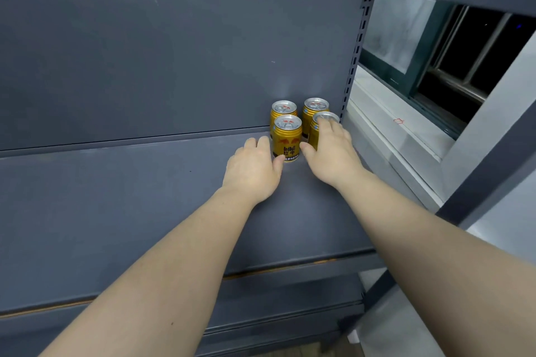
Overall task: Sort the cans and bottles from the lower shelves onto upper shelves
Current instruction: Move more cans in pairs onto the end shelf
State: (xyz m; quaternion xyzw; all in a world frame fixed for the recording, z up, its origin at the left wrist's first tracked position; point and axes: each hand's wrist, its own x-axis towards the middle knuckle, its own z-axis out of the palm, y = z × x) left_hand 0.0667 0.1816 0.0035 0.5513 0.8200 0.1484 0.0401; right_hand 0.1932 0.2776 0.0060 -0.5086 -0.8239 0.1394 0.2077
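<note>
Several gold Red Bull cans stand upright in a tight cluster at the back right corner of a grey shelf (145,197). My left hand (252,168) lies beside the front-left can (287,139). Its fingers run along the can's left side and its thumb touches the can's lower front. My right hand (330,151) grips the front-right can (326,117), with fingers over its lid and side, so most of that can is hidden. Two more cans, the back-left can (283,109) and the back-right can (315,107), stand against the back panel.
A grey back panel (174,66) rises behind the shelf. A slotted upright post (358,52) closes the right end. Beyond it are a white window sill (391,130) and a dark window (478,52). A lower shelf edge (275,313) shows beneath my arms.
</note>
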